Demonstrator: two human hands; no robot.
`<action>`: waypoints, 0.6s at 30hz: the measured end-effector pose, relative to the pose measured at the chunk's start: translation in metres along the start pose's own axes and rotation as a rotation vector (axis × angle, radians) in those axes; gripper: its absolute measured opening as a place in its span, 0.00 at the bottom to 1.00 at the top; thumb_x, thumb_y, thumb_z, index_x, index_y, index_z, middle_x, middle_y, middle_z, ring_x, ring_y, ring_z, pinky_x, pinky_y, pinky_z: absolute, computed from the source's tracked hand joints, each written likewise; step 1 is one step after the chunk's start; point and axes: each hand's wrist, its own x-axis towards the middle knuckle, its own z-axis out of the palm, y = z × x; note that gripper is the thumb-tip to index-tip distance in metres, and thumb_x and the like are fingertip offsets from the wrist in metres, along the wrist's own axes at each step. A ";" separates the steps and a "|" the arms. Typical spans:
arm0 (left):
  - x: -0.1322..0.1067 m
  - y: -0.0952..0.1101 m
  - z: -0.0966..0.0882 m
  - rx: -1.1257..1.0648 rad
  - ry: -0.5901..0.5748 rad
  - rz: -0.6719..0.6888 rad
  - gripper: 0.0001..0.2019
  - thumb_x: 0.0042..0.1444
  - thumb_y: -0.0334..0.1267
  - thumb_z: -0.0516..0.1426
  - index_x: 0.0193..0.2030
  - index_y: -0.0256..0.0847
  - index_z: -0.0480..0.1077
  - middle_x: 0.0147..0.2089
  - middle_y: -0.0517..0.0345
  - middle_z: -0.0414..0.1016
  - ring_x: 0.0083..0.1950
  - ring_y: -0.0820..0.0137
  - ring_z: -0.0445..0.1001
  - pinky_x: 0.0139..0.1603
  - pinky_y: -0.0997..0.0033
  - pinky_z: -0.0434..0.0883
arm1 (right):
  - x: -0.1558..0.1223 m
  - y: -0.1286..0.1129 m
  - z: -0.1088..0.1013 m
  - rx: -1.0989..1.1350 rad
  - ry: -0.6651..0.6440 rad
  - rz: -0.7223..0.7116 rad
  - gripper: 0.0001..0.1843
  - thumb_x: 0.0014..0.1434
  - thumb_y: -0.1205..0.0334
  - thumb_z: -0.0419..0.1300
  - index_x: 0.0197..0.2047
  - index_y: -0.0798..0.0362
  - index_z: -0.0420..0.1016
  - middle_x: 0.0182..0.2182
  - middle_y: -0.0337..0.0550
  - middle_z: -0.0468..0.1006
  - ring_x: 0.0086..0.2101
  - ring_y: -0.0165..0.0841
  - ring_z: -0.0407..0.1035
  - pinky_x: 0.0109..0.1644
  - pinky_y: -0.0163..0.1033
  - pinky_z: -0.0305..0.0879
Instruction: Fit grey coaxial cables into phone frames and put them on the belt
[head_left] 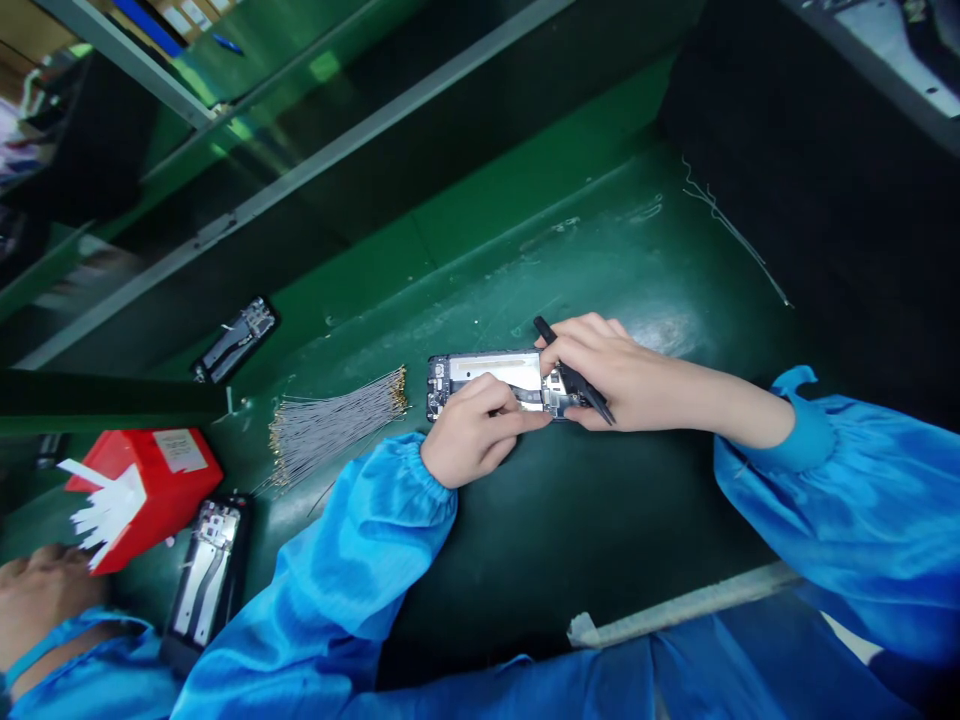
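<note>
An opened phone (495, 369) lies flat on the green bench, its silver inside and circuit boards showing. My left hand (476, 430) rests over its near edge, fingers mostly curled, with the index fingertip pressed at the lower right part. At the phone's right end, my right hand (600, 365) is closed around a slim black tool (574, 372), which slants across the fingers. My right thumb and fingertips also touch that end of the phone. The fingers partly hide the board there.
Left of the phone lies a bundle of thin grey cables (337, 425). Two more opened phones (236, 340) lie farther left, near a red box (161, 490) of white strips. Another person's hand (49, 600) is at lower left. A black box (787, 170) stands right, beside loose wires (739, 235).
</note>
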 end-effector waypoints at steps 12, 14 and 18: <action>0.000 0.000 0.002 0.037 0.048 0.046 0.12 0.58 0.31 0.48 0.40 0.40 0.73 0.29 0.57 0.64 0.33 0.71 0.61 0.35 0.71 0.64 | 0.012 -0.008 0.001 -0.124 -0.041 0.076 0.19 0.42 0.63 0.55 0.40 0.51 0.58 0.40 0.48 0.60 0.39 0.42 0.54 0.38 0.43 0.51; 0.000 0.000 0.002 0.047 0.044 0.054 0.12 0.58 0.31 0.48 0.41 0.40 0.72 0.29 0.56 0.64 0.33 0.71 0.61 0.35 0.71 0.64 | 0.012 -0.006 0.001 -0.098 -0.036 0.064 0.19 0.42 0.63 0.56 0.40 0.50 0.58 0.40 0.48 0.61 0.39 0.42 0.54 0.38 0.42 0.51; 0.001 0.000 0.001 0.071 0.015 0.063 0.13 0.58 0.32 0.47 0.41 0.40 0.72 0.29 0.56 0.65 0.34 0.71 0.61 0.35 0.70 0.64 | 0.010 -0.004 0.003 -0.058 -0.010 0.062 0.17 0.45 0.61 0.56 0.40 0.49 0.57 0.40 0.47 0.61 0.40 0.42 0.54 0.39 0.43 0.51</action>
